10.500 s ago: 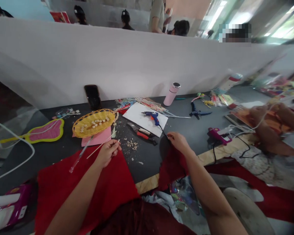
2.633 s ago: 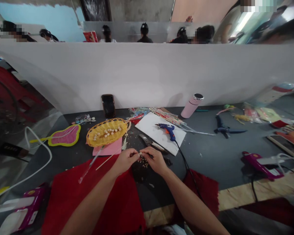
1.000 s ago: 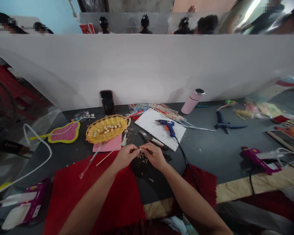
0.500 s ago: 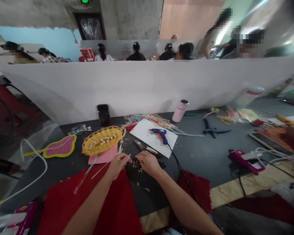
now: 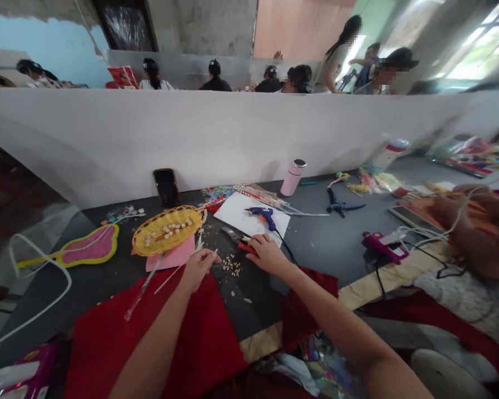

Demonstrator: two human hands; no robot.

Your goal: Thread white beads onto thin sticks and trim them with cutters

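My left hand (image 5: 199, 267) is closed in a pinch around a thin pale stick (image 5: 167, 280), whose short end pokes out past the fingertips. My right hand (image 5: 268, 254) lies over a pair of pliers (image 5: 246, 247) with red handles, its fingers curled on them; their metal jaws point away to the left. Between the hands, small pale cut bits (image 5: 232, 266) are scattered on the dark table. Left of them, a yellow woven basket (image 5: 139, 244) holds several whitish pieces and overlaps a pink sheet (image 5: 172, 255).
Behind the pliers, a blue glue gun (image 5: 263, 216) rests on a white board (image 5: 228, 209). A pink bottle (image 5: 293, 178) and a phone (image 5: 166, 187) stand near the white partition (image 5: 216, 133). Red cloth (image 5: 208, 338) covers the front edge. A co-worker's hands (image 5: 478, 221) are at right.
My right hand has left the small bits and moved right and forward onto the pliers. My left hand still pinches the stick. The camera view has turned a little to the right.
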